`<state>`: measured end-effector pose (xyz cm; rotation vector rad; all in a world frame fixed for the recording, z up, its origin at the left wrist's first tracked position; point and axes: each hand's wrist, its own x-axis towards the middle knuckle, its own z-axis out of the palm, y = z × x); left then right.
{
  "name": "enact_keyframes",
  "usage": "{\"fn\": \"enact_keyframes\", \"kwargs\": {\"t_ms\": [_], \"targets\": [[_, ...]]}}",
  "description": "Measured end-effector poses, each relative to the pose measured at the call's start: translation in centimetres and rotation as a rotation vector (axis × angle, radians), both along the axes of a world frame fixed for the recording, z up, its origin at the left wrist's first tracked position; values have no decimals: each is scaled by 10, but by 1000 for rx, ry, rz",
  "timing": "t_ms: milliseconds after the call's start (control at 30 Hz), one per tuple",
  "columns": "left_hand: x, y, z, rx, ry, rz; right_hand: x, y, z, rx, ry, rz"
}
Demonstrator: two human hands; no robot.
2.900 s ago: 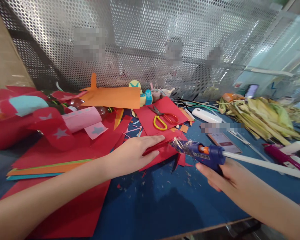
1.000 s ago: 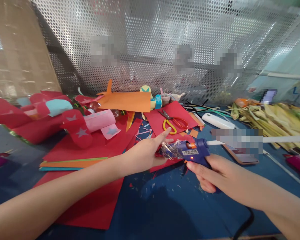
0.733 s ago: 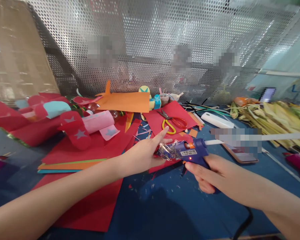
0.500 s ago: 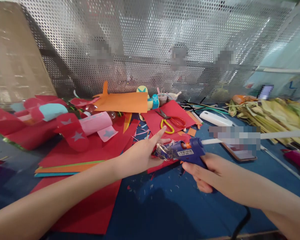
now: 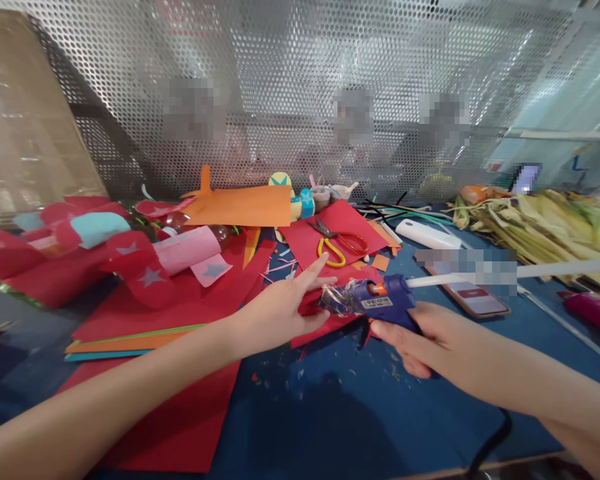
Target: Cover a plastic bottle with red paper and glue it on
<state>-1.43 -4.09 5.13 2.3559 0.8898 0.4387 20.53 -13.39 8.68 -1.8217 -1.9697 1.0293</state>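
Note:
My right hand [image 5: 430, 340] grips a blue glue gun [image 5: 380, 303] by its handle; a white glue stick [image 5: 555, 270] juts from its back toward the right. The gun's foil-wrapped nozzle points left at a small piece of red paper [image 5: 313, 307]. My left hand [image 5: 285, 310] pinches that red piece between thumb and lower fingers, with the index finger stretched out toward the scissors. Both hands meet just above the blue table [image 5: 360, 413].
Yellow and red scissors [image 5: 337, 241] lie on red paper behind the hands. Red and orange sheets [image 5: 145, 320] spread left, with a paper-covered bottle craft [image 5: 180, 250]. A phone [image 5: 473, 300], a white case [image 5: 425, 233] and corn husks [image 5: 540, 223] sit right. A perforated metal screen [image 5: 300, 87] backs the table.
My left hand went from lying flat on the red paper to pinching a red piece. The glue gun moved left until its nozzle reached that piece, then stayed nearly still.

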Motion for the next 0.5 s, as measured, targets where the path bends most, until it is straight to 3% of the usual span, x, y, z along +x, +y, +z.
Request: {"fn": "enact_keyframes", "kwargs": {"t_ms": [333,500], "targets": [[-1,-1,6,35,67,0,32,-9,6,117,-262,-162],[0,-1,6,56,126,11,63,-20,11,175,-252,-144]]}}
